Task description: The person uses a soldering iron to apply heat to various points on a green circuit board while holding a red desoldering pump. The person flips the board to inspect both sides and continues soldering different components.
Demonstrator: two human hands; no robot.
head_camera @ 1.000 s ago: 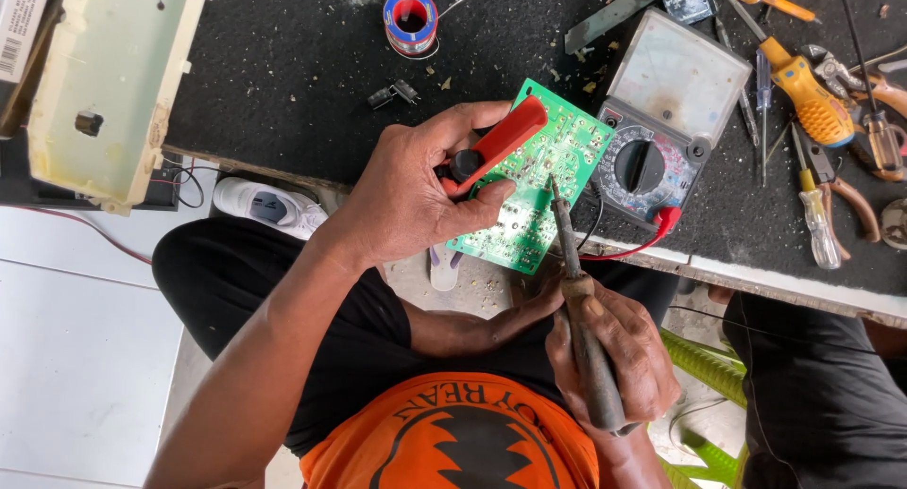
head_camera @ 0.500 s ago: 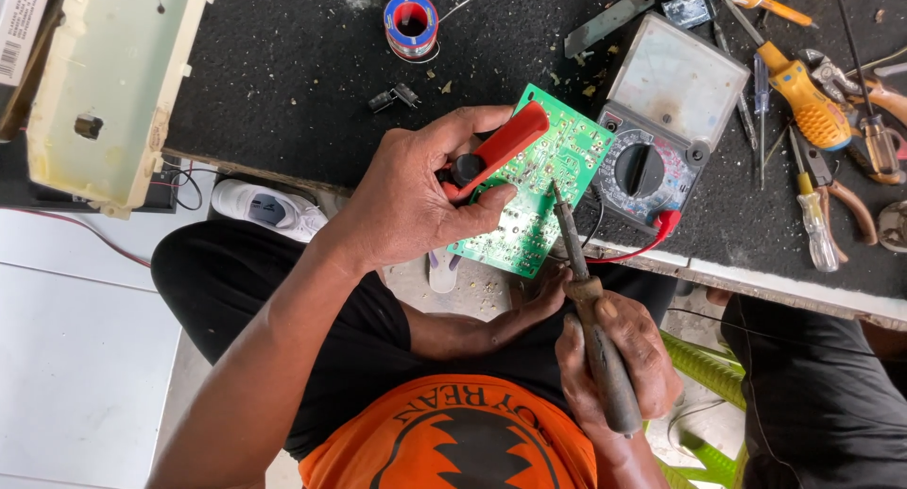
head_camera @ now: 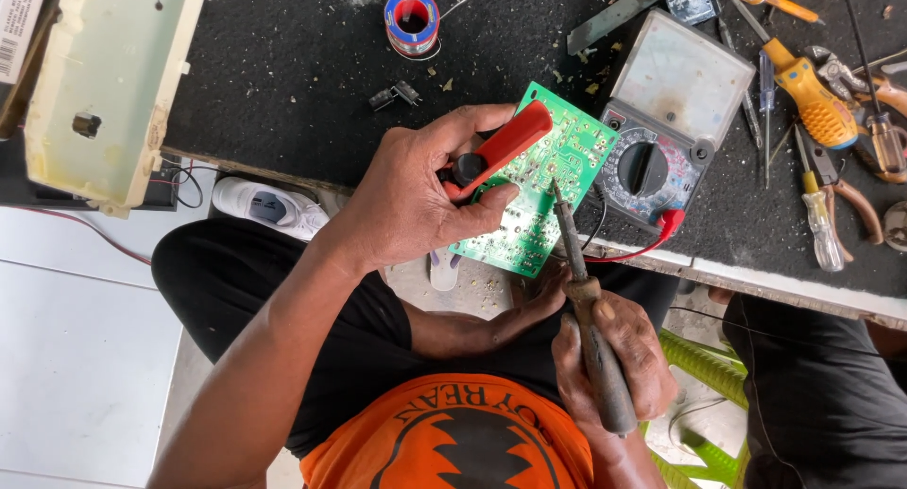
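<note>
soldering at the bench edge

over the edge of the black bench (head_camera: 283,92), the left hand (head_camera: 416,201) is curling around a red pump (head_camera: 501,147), thumb lying on its black end, while its fingers are also pinching the green board (head_camera: 548,191) and tilting it up off the bench. the right hand (head_camera: 614,357) is wrapping tight around the iron (head_camera: 586,319), whose tip is touching the board near its middle. another hand below is steadying the board's lower corner. a meter (head_camera: 661,111) is lying just beside the board, its red lead trailing off the bench edge. a solder spool (head_camera: 412,21) is sitting farther up, screwdrivers (head_camera: 812,102) are lying to the right, and a pale casing (head_camera: 113,83) is resting at far left.
</note>
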